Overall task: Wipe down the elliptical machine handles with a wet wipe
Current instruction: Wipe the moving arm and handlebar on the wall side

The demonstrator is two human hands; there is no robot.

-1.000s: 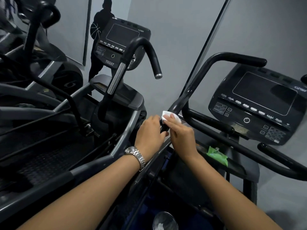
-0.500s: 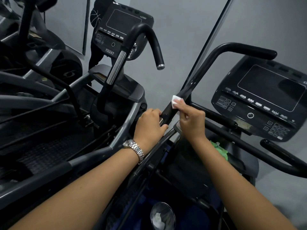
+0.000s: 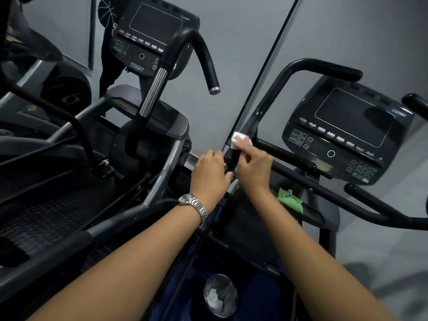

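Low on the black elliptical handle, in the head view, the right hand is pinching a white wet wipe against it while the left hand is holding a closed grip just below. Wrapping the wipe round would probably be covering more.

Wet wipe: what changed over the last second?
The right hand slid the wet wipe up the handle, away from the left hand. The left hand still grips the handle lower down, the right hand still pinches the wet wipe, and the green wipe pack is unmoved.
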